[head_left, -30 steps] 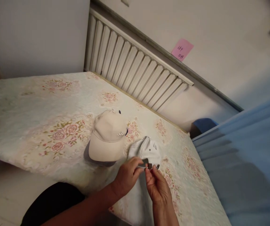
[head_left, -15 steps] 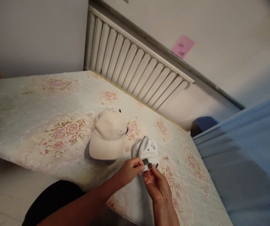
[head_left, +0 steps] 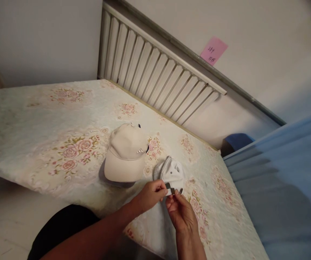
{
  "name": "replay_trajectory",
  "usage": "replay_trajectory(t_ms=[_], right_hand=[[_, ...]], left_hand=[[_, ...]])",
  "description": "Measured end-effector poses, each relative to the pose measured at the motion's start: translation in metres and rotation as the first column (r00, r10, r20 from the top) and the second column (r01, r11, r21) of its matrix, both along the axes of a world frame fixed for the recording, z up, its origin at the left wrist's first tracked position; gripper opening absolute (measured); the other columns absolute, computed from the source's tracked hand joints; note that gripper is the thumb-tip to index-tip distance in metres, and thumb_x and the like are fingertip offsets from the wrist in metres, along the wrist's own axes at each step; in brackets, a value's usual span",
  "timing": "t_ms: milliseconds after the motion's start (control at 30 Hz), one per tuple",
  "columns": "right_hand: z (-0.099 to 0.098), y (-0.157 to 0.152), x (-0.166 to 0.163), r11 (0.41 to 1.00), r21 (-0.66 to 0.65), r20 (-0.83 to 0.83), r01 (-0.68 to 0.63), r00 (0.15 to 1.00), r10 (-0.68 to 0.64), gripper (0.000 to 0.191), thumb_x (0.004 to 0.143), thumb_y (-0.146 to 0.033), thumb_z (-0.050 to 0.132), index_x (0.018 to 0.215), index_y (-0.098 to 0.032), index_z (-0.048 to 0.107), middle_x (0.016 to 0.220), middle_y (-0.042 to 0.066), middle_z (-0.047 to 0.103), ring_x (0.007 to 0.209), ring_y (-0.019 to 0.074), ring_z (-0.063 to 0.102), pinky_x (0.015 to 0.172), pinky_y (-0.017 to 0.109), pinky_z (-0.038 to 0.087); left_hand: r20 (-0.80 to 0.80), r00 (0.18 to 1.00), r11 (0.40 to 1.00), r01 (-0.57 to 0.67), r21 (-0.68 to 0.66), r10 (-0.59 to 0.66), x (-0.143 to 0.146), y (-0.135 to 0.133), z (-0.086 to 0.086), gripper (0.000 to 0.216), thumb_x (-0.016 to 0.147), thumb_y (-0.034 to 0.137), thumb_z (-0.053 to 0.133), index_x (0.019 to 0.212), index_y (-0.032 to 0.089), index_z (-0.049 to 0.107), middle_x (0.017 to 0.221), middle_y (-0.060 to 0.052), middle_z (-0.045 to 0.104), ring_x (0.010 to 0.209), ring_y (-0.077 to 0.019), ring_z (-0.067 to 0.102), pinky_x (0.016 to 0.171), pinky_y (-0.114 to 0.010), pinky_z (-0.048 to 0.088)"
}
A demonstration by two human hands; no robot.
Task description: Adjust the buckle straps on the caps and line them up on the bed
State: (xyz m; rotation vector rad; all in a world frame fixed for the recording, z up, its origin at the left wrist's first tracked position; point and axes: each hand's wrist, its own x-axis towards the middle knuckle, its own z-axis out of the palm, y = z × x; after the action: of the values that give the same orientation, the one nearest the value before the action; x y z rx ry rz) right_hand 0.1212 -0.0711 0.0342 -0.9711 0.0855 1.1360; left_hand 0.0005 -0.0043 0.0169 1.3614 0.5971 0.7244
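Left hand [head_left: 150,196] and right hand [head_left: 180,213] meet over the near edge of the bed, both pinching the rear strap of a white fabric cap [head_left: 170,171]. Fingertips of the left hand close on the small dark metal buckle [head_left: 168,186] at the strap's end; thumb and forefinger of the right hand grip the strap just beside it, where a second small dark clip [head_left: 180,190] shows. The white cap's crown lies crumpled on the bed directly beyond the two hands, touching the strap they hold. Further out, to the left of the left hand, a beige baseball cap [head_left: 124,157] with a small logo rests brim toward the viewer, near the white cap but apart from it. Both caps lie on a pale floral-printed mattress cover [head_left: 63,126]. Beyond the bed stand a white ribbed radiator [head_left: 155,77] and a pink paper note [head_left: 213,50] on the wall.
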Motion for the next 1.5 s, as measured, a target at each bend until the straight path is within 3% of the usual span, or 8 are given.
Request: replay_trajectory(t_ms=[600, 833, 1167, 1333, 1500], right_hand=[[0.002, -0.004, -0.001, 0.995, 0.043, -0.010, -0.090, 0.996, 0.090, 0.025, 0.055, 0.001, 0.076, 0.068, -0.014, 0.062, 0.063, -0.001, 0.067, 0.053, 0.0075, 0.058, 0.050, 0.017, 0.049], [-0.002, -0.006, 0.005, 0.976, 0.116, 0.147, -0.185, 0.975, 0.167, 0.024, 0.059, -0.005, 0.077, 0.069, -0.018, 0.059, 0.065, -0.004, 0.065, 0.054, 0.0089, 0.057, 0.051, 0.022, 0.049], [-0.003, -0.007, -0.001, 0.987, 0.117, 0.059, -0.108, 0.993, 0.102, 0.025, 0.053, -0.002, 0.078, 0.063, -0.017, 0.061, 0.067, -0.002, 0.067, 0.063, 0.0112, 0.061, 0.059, 0.023, 0.052], [-0.004, -0.010, -0.003, 0.975, 0.097, 0.084, -0.199, 0.978, 0.192, 0.024, 0.053, -0.005, 0.080, 0.063, -0.017, 0.062, 0.068, -0.001, 0.068, 0.063, 0.0111, 0.061, 0.063, 0.024, 0.053], [-0.006, -0.009, 0.000, 0.956, 0.081, 0.121, -0.283, 0.955, 0.272, 0.022, 0.056, -0.004, 0.077, 0.070, -0.015, 0.065, 0.069, 0.001, 0.068, 0.059, 0.0111, 0.059, 0.056, 0.024, 0.050]], left_hand=[[0.002, 1.000, 1.000, 0.019, 0.012, -0.019, -0.003, -0.001, 0.003, 0.010, 0.077, 0.023, 0.050, 0.069, 0.017, 0.051, 0.057, 0.004, 0.048, 0.055, -0.0095, 0.042, 0.053, -0.025, 0.031], [0.013, 0.999, 0.999, 0.031, 0.004, -0.032, -0.002, -0.002, 0.002, 0.011, 0.076, 0.025, 0.051, 0.068, 0.017, 0.049, 0.057, 0.004, 0.046, 0.055, -0.0095, 0.041, 0.054, -0.025, 0.030], [0.111, 0.990, 0.991, 0.096, -0.097, -0.085, -0.006, -0.003, 0.006, 0.011, 0.078, 0.025, 0.053, 0.071, 0.017, 0.052, 0.058, 0.003, 0.047, 0.055, -0.0100, 0.041, 0.053, -0.026, 0.031], [0.172, 0.982, 0.988, 0.101, -0.116, -0.080, -0.004, -0.004, 0.005, 0.012, 0.077, 0.026, 0.056, 0.070, 0.017, 0.052, 0.062, 0.001, 0.052, 0.056, -0.0109, 0.046, 0.056, -0.027, 0.035], [0.160, 0.984, 0.988, 0.100, -0.116, -0.081, -0.004, -0.004, 0.003, 0.013, 0.077, 0.028, 0.056, 0.070, 0.018, 0.051, 0.060, 0.001, 0.052, 0.054, -0.0103, 0.046, 0.053, -0.026, 0.035]])
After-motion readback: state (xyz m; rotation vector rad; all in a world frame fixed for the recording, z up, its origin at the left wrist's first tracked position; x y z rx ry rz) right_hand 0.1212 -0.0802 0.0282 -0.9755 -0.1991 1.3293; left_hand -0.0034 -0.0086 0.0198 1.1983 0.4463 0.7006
